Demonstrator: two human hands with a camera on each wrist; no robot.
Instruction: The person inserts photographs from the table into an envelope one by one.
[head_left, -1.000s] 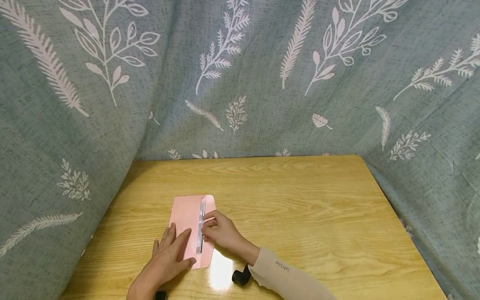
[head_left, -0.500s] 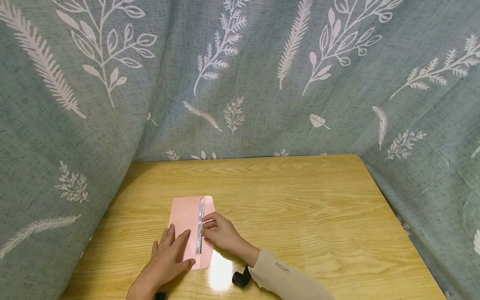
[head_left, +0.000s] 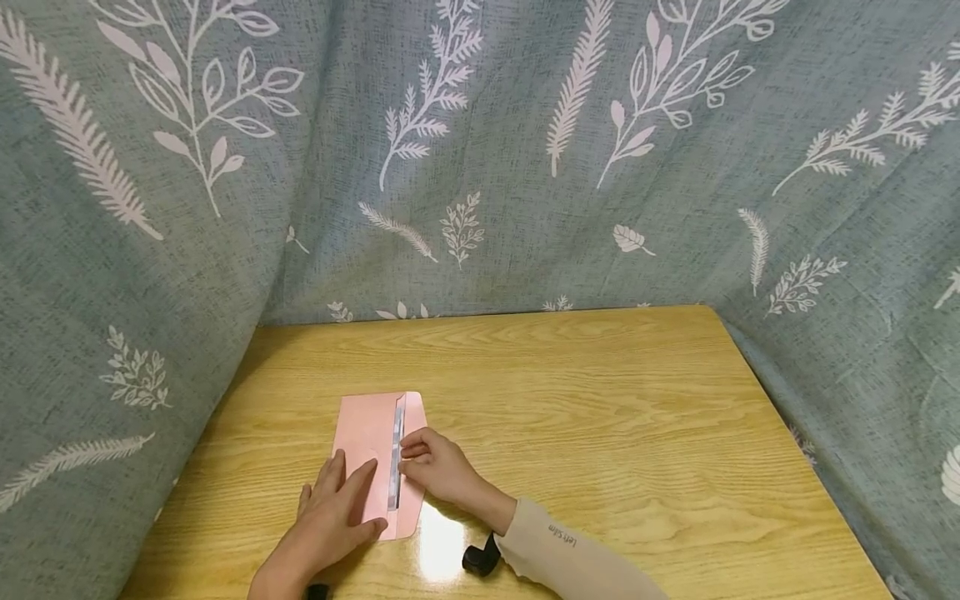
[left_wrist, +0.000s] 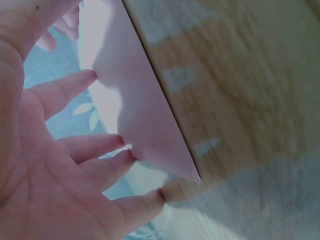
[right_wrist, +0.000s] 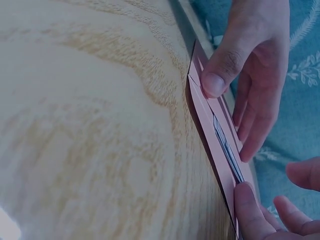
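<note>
A pink envelope (head_left: 367,425) lies on the table with its flap side toward the right. Inside its slot shows a narrow strip of grey-and-white paper (head_left: 393,492); thin layered edges appear in the right wrist view, but the rest is hidden. My left hand (head_left: 322,517) rests spread on the envelope's body, thumb near the lower end of the slot. From the right, my right hand (head_left: 446,471) reaches over the flap. One fingertip (right_wrist: 245,197) touches the envelope at the slot beside the paper's edge, while other fingers stay raised.
The wooden table (head_left: 585,417) extends to the right and behind the envelope. Patterned grey-green cloth (head_left: 510,208) hangs around its back and sides. A black device (head_left: 480,560) sits under the right wrist, and bright glare lies in front of the envelope.
The whole head view shifts slightly left. Both hands keep nearly the same places on the envelope, and the paper in the slot shows no clear movement.
</note>
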